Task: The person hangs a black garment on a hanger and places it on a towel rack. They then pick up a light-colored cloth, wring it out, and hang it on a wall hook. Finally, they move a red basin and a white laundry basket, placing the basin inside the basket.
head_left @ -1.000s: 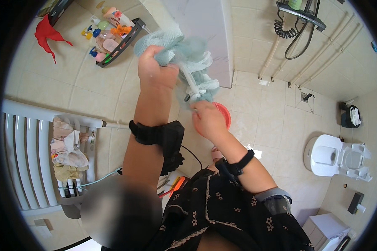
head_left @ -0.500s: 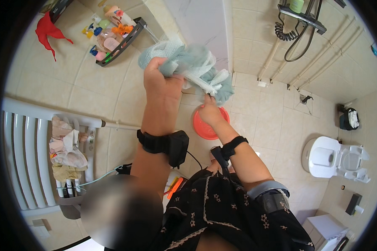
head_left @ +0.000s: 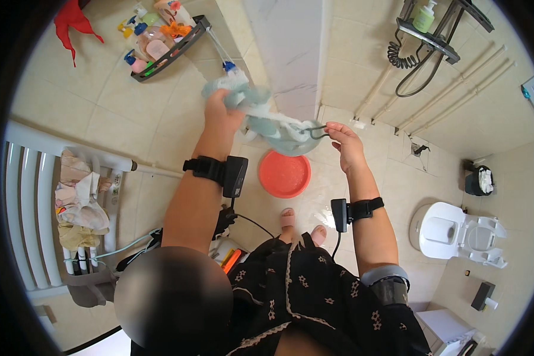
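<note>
A bundle of pale teal and white mesh fabric [head_left: 273,127] stretches between my hands, above a round red basin [head_left: 285,173] on the floor. My left hand [head_left: 222,115] is closed around its left end; motion blurs the fabric there. At the other end my right hand [head_left: 346,145] pinches a thin dark loop [head_left: 318,133] that runs into the mesh. I cannot tell whether the loop is a cord or something stiffer.
A dark shelf [head_left: 178,52] of pump bottles hangs at the upper left, near a red cloth [head_left: 77,26]. A white towel rail [head_left: 38,207] holds clothes at left. To the right are a toilet [head_left: 439,228] and a bin [head_left: 479,180]; shower fittings [head_left: 427,38] hang at upper right.
My right hand has moved right and away from the mesh bundle, drawing out the dark loop. The bundle is stretched longer, and more of the red basin shows. My left hand keeps its hold.
</note>
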{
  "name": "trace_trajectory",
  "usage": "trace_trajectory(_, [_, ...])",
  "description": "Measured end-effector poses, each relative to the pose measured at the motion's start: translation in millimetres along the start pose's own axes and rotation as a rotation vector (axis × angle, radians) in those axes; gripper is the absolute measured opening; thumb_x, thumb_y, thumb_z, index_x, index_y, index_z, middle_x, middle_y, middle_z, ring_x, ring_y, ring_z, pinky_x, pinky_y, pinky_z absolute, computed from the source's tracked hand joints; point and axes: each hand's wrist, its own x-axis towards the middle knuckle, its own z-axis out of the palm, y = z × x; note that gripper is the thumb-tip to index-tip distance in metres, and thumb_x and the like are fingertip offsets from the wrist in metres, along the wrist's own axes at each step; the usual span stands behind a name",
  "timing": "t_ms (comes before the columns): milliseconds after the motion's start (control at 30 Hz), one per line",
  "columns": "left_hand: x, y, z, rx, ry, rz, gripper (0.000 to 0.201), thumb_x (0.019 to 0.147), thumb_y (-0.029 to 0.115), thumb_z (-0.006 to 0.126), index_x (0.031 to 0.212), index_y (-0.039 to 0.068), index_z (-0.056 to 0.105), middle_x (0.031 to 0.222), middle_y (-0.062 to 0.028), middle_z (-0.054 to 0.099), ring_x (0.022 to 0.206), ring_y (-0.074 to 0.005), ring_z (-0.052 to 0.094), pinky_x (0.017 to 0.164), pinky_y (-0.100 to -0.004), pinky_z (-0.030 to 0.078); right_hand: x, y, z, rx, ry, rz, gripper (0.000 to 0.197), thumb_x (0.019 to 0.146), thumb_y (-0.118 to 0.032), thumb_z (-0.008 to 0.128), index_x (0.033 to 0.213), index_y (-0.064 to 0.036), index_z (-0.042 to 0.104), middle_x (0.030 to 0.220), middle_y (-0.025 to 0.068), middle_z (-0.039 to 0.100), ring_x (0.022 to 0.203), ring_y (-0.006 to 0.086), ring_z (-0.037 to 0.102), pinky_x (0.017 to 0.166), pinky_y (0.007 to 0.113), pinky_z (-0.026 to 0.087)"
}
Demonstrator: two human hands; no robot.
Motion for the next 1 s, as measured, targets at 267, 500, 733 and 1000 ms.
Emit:
trace_trajectory(267, [22.7, -26.1, -112.8, 0.205, 0.008, -0.392, 0.038, 0.077, 0.009, 0.054, 0.114, 0.005, 0.046, 0.116, -0.0139, 0.05, 0.105, -0.0348, 0.051, 0.088, -0.0527, 0.042, -1.3, -11.7, -28.4, 0.47, -0.02, -0.017, 0.027, 0.086, -0.01, 0.053, 0.114, -0.0093, 0.051, 0.095, 0.0021, 0.058, 0.074, 0.0143, 0.058, 0.069, 0.03, 0.048])
trace_trajectory(500, [-7.3, -28.2, -136.4, 0.886, 0.076, -0.37, 0.042, 0.071, 0.008, 0.061, 0.111, 0.004, 0.052, 0.109, -0.0059, 0.056, 0.099, -0.0236, 0.055, 0.085, -0.0396, 0.045, -3.2, -29.8, -45.3, 0.425, 0.001, -0.161, 0.03, 0.087, -0.007, 0.05, 0.117, -0.005, 0.049, 0.096, 0.0041, 0.057, 0.062, 0.009, 0.051, 0.065, 0.028, 0.048])
trace_trajectory(733, [13.5, -33.8, -178.3, 0.993, -0.017, -0.173, 0.042, 0.068, 0.004, 0.06, 0.11, 0.002, 0.055, 0.099, -0.006, 0.062, 0.091, -0.0184, 0.059, 0.082, -0.0296, 0.046, -4.7, -34.5, -45.4, 0.191, 0.165, -0.181, 0.027, 0.087, -0.01, 0.054, 0.114, -0.0042, 0.055, 0.085, -0.002, 0.056, 0.056, 0.0052, 0.042, 0.052, 0.021, 0.036])
trace_trajectory(1000, [-41.1, -67.3, -98.5, 0.788, -0.403, 0.134, 0.041, 0.07, 0.001, 0.057, 0.111, 0.002, 0.057, 0.104, -0.0055, 0.062, 0.093, -0.0187, 0.06, 0.084, -0.0321, 0.046, -0.4, -7.6, -13.5, -0.049, -0.139, 0.061, 0.03, 0.092, -0.028, 0.05, 0.11, -0.0051, 0.059, 0.095, -0.0006, 0.06, 0.073, 0.0087, 0.05, 0.064, 0.023, 0.041])
